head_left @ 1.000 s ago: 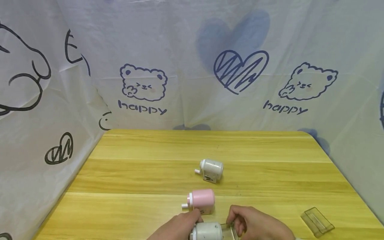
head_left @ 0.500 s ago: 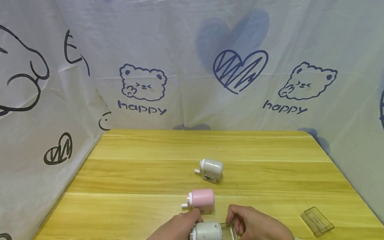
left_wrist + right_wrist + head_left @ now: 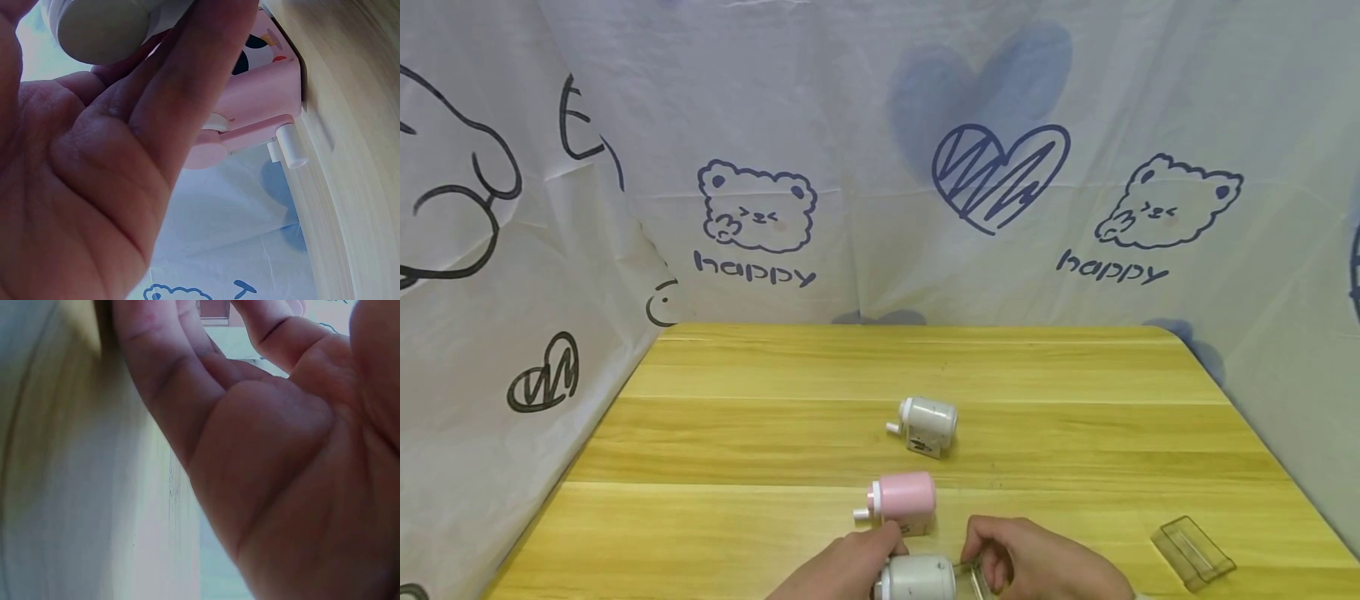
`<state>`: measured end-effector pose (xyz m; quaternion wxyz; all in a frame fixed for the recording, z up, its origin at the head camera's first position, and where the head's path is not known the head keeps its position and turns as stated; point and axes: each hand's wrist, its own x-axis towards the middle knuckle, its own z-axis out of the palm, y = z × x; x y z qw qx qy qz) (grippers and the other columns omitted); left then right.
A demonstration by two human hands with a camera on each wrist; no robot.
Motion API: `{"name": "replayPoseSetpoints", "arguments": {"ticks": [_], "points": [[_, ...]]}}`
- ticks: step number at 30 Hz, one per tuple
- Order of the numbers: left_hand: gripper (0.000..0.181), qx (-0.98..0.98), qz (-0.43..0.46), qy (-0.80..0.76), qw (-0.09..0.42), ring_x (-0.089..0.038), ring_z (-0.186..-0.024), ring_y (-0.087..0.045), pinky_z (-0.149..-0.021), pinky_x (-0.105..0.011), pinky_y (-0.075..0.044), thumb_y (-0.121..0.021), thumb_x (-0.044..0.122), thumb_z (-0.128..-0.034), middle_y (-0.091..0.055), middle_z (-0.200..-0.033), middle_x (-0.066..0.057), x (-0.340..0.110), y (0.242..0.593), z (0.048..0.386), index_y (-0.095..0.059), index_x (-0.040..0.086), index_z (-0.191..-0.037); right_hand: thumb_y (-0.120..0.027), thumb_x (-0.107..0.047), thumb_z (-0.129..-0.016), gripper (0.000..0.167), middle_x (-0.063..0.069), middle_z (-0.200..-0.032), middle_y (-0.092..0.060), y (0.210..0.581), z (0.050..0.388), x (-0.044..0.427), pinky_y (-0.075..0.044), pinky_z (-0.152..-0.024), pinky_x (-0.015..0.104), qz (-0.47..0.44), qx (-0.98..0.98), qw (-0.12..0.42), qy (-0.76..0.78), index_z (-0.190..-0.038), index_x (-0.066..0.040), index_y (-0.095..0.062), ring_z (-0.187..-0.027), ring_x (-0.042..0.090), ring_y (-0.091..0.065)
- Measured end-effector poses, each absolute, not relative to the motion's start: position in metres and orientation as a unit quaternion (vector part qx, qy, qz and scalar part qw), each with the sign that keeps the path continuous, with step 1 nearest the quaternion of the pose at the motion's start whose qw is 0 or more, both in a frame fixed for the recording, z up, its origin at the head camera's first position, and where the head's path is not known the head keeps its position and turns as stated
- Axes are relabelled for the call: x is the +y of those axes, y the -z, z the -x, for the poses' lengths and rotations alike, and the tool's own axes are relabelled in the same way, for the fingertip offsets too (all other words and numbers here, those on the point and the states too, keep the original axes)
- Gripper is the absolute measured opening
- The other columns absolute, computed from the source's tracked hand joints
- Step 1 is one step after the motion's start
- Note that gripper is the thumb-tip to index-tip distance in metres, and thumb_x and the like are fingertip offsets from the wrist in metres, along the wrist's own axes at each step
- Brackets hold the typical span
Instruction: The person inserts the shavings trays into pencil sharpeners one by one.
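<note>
At the bottom of the head view, my left hand [image 3: 842,568] grips a white hand-crank pencil sharpener [image 3: 919,578] by its crank side. Close to that sharpener's right end, my right hand [image 3: 1037,557] pinches a clear brownish shavings drawer [image 3: 977,578]. How far the drawer sits inside the body cannot be seen. Just beyond my left fingertips stands a pink pencil sharpener [image 3: 907,498] with a white crank; the left wrist view shows its pink body [image 3: 265,94] beside my fingers. The right wrist view is mostly my palm [image 3: 269,456], with the drawer hidden.
Another white pencil sharpener [image 3: 930,425] stands farther back on the wooden table [image 3: 737,433], its crank to the left. A second clear drawer [image 3: 1192,553] lies at the right. White cloth with drawings [image 3: 865,125] encloses the back and sides.
My right hand has shifted slightly left with the drawer, and less of the drawer shows beside the white sharpener. My left hand and the other objects stay put.
</note>
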<state>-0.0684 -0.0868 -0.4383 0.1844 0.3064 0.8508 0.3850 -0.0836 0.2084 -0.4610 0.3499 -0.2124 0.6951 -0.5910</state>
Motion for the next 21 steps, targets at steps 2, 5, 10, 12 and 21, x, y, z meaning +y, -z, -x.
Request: {"name": "replayPoseSetpoints", "arguments": {"ticks": [2,5,10,12,21], "points": [[0.048,0.848,-0.307,-0.389,0.187,0.003,-0.078,-0.059,-0.068,-0.021,-0.052,-0.092,0.029,-0.0774,-0.063,-0.094,0.016,-0.0867,0.4381,0.0689,-0.058,0.018,-0.109,-0.076,0.005,-0.085,0.031,0.003,-0.083,-0.054,0.4601,0.0835,0.2073,-0.045,-0.068,0.017,0.191,0.679,0.364,0.608,-0.112,0.005,-0.060,-0.076,0.012,-0.050],[0.048,0.846,-0.308,-0.393,0.189,0.003,-0.079,-0.059,-0.069,-0.021,-0.052,-0.092,0.029,-0.0774,-0.064,-0.096,0.016,-0.0867,0.4374,0.0693,-0.058,0.017,-0.109,-0.079,0.002,-0.086,0.033,0.003,-0.084,-0.055,0.4591,0.0843,0.2064,-0.046,-0.068,0.018,0.176,0.669,0.375,0.617,-0.113,0.006,-0.059,-0.076,0.014,-0.049],[0.049,0.847,-0.309,-0.389,0.190,0.003,-0.079,-0.059,-0.069,-0.021,-0.053,-0.092,0.030,-0.0776,-0.064,-0.097,0.016,-0.0867,0.4366,0.0693,-0.058,0.017,-0.110,-0.083,-0.003,-0.084,0.038,0.003,-0.084,-0.058,0.4592,0.0856,0.2064,-0.048,-0.068,0.018,0.202,0.688,0.361,0.597,-0.113,0.004,-0.060,-0.075,0.011,-0.052],[0.049,0.846,-0.308,-0.390,0.190,0.003,-0.079,-0.059,-0.069,-0.021,-0.052,-0.092,0.030,-0.0777,-0.064,-0.097,0.016,-0.0866,0.4364,0.0693,-0.058,0.017,-0.110,-0.083,-0.003,-0.084,0.037,0.002,-0.084,-0.060,0.4600,0.0860,0.2063,-0.049,-0.067,0.018,0.219,0.695,0.352,0.587,-0.113,0.003,-0.061,-0.074,0.009,-0.054],[0.049,0.847,-0.314,-0.387,0.187,0.004,-0.079,-0.059,-0.069,-0.020,-0.053,-0.092,0.030,-0.0779,-0.064,-0.098,0.015,-0.0864,0.4372,0.0699,-0.058,0.016,-0.110,-0.083,-0.002,-0.083,0.037,-0.001,-0.083,-0.063,0.4627,0.0867,0.2053,-0.050,-0.066,0.017,0.245,0.710,0.334,0.569,-0.113,-0.001,-0.061,-0.073,0.003,-0.057]]}}
